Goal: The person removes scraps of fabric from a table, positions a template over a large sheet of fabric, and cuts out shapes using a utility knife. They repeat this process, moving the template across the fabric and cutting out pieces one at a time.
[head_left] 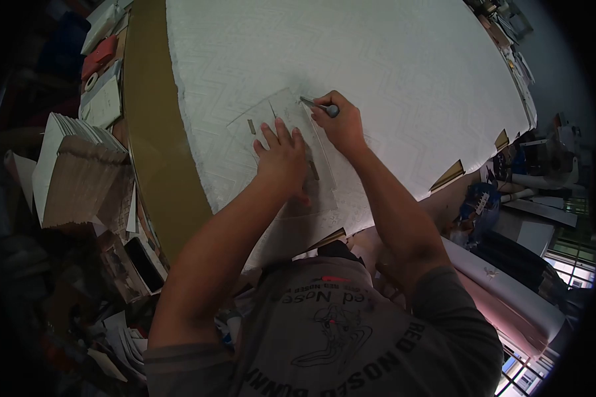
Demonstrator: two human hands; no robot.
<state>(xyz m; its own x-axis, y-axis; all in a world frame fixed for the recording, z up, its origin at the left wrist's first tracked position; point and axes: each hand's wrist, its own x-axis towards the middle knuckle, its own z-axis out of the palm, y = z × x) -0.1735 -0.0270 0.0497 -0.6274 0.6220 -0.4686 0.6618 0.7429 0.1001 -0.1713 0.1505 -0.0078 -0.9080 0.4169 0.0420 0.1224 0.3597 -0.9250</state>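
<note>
Taking the table (pixel 155 165) as our landmark, we see a bare brownish-gold strip along its left side, and beyond that a crowded stretch with a thick stack of pale sheets (pixel 79 165), a red item (pixel 99 56) and a ring-shaped roll (pixel 91 82). To the right of the table we find a plain grey wall (pixel 553 73), a jumble with something blue (pixel 480 202), a long pale roll (pixel 503 291) and barred windows (pixel 571 270) letting in bright daylight. Away from those windows, our room looks dim, and dark clutter (pixel 66 344) fills the area left of the table's near end.
</note>
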